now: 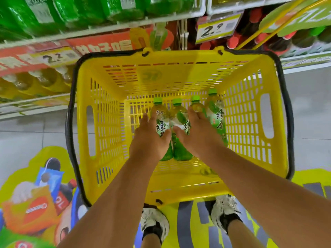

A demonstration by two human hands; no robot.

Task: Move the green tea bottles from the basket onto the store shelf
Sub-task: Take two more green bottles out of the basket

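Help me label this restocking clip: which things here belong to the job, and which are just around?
Job:
- four green tea bottles lying in the yellow basket
- left hand and right hand, each on a bottle
- shelf

Just around:
- 2.9 price tag
- red-capped bottles
- floor advert

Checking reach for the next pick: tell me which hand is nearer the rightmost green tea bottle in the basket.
Right. The right hand lies beside the rightmost bottle, gripping its neighbour; the left hand grips the leftmost bottle, two bottles farther off.
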